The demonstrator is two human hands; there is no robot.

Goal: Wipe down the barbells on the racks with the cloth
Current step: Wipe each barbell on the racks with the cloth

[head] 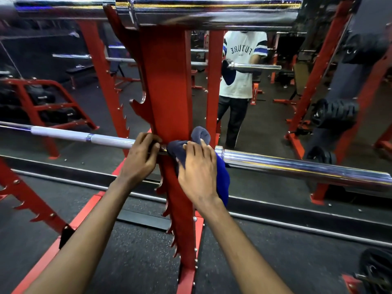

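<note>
Barbell (297, 166) number one runs across the middle of the frame from the left edge to the right edge, lying in a hook of the red rack post (169, 81) at centre. Its thick chrome sleeve fills the right side, while its thinner shaft, with pale white sections, stretches off to the left. A second barbell (212, 9) crosses the very top of the frame, higher on the same post and blurred.

Behind the rack stands a mirror (265, 124), and in the upper right of centre it shows a person's white shirt (239, 81). Black weight plates (335, 113) hang on a red frame at the right edge. Dark speckled floor (137, 262) fills the bottom of the frame.

My cloth (223, 179), grey on top and bright blue below, is bunched on the bar right at the post, just left of the sleeve's collar, with its blue part hanging under my palm.

My right hand (199, 172) lies over the cloth with fingers bent around it, holding it on the bar. My left hand (140, 158) is just left of the post, fingers curled around the bare shaft, close beside the cloth.
</note>
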